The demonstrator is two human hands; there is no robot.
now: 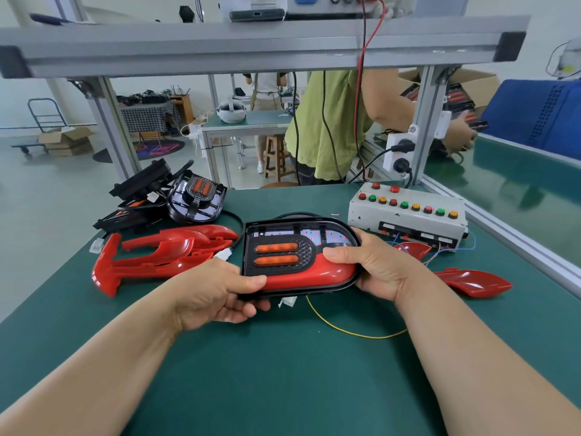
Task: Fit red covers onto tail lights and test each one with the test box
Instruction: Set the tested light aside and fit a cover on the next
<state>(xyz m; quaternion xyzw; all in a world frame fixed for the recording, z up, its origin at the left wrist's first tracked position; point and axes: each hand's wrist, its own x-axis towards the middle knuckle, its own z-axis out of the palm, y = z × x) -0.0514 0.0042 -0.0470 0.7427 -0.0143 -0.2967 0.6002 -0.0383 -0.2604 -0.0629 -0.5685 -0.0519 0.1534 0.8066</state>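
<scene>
Left hand pinches the near left corner of a tail light, thumb flat on top and fingers curled beneath. The right hand grips the rounded right end, thumb pressing on the red cover and fingers wrapped round the back. Held between both hands, the tail light hovers just above the green surface, face up. This is probably so the thumbs can push the cover into its seat while the fingers brace from below.

The cover is glossy, smooth red plastic, curved like a shell, and lies over the near half of the light. The far half shows a pale board dotted with small red points. The housing is matt black with a raised rim, square at one end and rounded at the other. Two orange oblong lenses sit in a dimpled black panel.

The test box, a scuffed white case with rows of red, green and yellow buttons, stands just behind the right hand. Spare covers lie heaped to the left, near bare lights.
</scene>
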